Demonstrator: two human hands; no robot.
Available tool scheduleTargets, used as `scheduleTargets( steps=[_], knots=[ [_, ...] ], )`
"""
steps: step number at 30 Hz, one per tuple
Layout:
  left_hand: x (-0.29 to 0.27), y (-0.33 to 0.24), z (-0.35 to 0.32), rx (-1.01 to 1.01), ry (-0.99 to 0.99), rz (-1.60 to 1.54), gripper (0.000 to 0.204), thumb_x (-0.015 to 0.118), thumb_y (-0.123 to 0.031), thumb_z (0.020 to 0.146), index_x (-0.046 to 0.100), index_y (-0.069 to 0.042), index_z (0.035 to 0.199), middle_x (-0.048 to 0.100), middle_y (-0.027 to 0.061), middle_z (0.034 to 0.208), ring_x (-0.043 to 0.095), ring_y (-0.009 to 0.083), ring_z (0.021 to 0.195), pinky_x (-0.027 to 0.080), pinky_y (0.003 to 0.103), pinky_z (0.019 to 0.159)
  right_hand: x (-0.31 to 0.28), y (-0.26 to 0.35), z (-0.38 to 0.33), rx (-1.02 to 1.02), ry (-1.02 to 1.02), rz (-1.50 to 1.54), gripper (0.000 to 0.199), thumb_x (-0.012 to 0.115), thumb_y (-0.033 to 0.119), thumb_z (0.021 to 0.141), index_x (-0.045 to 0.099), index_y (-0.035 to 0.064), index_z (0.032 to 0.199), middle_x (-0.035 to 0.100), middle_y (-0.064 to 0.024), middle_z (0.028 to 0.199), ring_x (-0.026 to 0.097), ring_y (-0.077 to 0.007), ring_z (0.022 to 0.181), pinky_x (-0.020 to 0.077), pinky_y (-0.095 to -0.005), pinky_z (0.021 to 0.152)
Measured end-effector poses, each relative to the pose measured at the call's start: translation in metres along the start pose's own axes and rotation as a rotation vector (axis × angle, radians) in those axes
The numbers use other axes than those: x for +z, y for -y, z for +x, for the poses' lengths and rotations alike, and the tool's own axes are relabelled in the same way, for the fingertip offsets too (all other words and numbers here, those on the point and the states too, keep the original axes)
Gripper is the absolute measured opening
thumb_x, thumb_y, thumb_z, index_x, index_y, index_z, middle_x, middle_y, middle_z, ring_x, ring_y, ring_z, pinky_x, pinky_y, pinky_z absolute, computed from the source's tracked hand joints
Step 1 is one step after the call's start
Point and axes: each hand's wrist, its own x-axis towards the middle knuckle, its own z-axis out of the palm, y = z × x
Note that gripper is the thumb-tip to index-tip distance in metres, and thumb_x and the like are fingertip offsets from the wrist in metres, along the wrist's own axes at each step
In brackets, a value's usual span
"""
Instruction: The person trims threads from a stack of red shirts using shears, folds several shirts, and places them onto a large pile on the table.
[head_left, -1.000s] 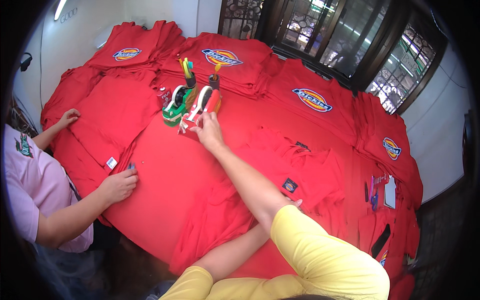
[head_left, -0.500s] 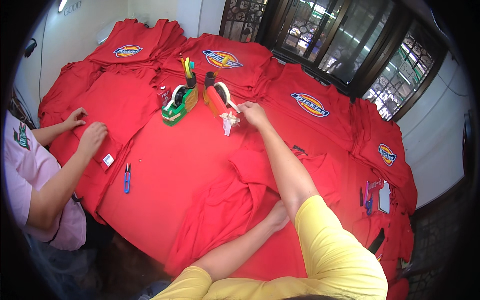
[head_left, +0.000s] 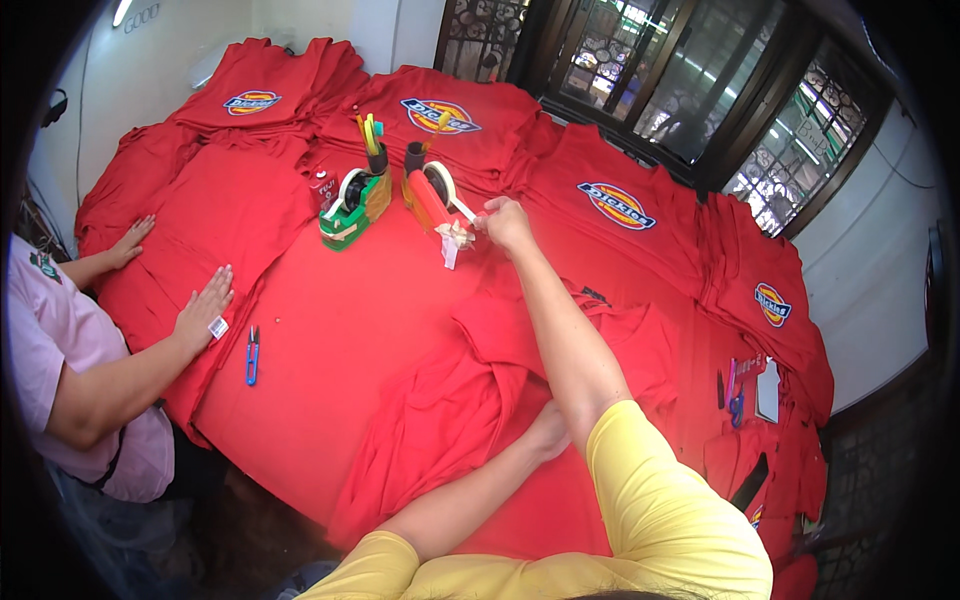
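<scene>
Reaching forward across the table, my right hand (head_left: 508,224) has its fingers pinched at the end of a pale strip of adhesive tape (head_left: 462,208). The strip runs from the roll on a red tape dispenser (head_left: 425,198), whose front carries crumpled bits of tape. My left hand (head_left: 548,430) rests low on a rumpled red shirt (head_left: 430,400); its fingers are hidden behind my right forearm. A green tape dispenser (head_left: 343,225) stands left of the red one.
Stacks of folded red shirts (head_left: 640,165) line the table's far and right sides. At the left, a co-worker's hands (head_left: 205,305) lie flat on a red shirt. Blue thread snips (head_left: 252,357) lie nearby. Scissors (head_left: 737,408) and a white card (head_left: 767,390) sit at the right.
The co-worker's hands have gone from bent fingers to flat on the shirt, spread further apart. My own hands keep nearly the same places, the right still at the tape.
</scene>
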Motion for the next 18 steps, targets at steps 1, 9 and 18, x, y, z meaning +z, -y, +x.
scheduleTargets(
  steps=[1, 9, 18],
  knots=[
    [0.003, -0.001, 0.000, -0.001, -0.002, 0.007, 0.038, 0.054, -0.021, 0.095, 0.046, 0.001, 0.125, 0.053, 0.0103, 0.124, 0.052, 0.0186, 0.114, 0.044, 0.035, 0.094, -0.002, -0.007, 0.002, 0.043, 0.028, -0.017, 0.015, 0.068, 0.006, 0.079, 0.065, 0.0029, 0.093, 0.066, -0.0076, 0.075, 0.060, -0.0132, 0.061, 0.0465, -0.0289, 0.053],
    [0.018, -0.001, -0.008, 0.005, -0.081, -0.093, 0.033, 0.053, -0.016, 0.094, 0.048, 0.001, 0.122, 0.058, 0.0096, 0.118, 0.057, 0.0186, 0.107, 0.046, 0.033, 0.093, -0.038, 0.011, -0.039, -0.169, 0.019, -0.560, 0.033, 0.071, 0.010, 0.077, 0.056, 0.0021, 0.106, 0.066, -0.0184, 0.080, 0.065, -0.0344, 0.081, 0.0500, -0.0420, 0.074],
    [0.000, 0.000, 0.007, 0.093, -0.060, -0.171, 0.018, 0.055, -0.022, 0.095, 0.059, -0.007, 0.103, 0.066, 0.0083, 0.103, 0.062, 0.0194, 0.099, 0.046, 0.036, 0.093, -0.230, 0.021, -0.213, -0.058, 0.166, 0.105, 0.019, 0.058, 0.009, 0.089, 0.046, 0.0049, 0.104, 0.061, -0.0028, 0.081, 0.057, -0.0078, 0.070, 0.0448, -0.0209, 0.060]
  ],
)
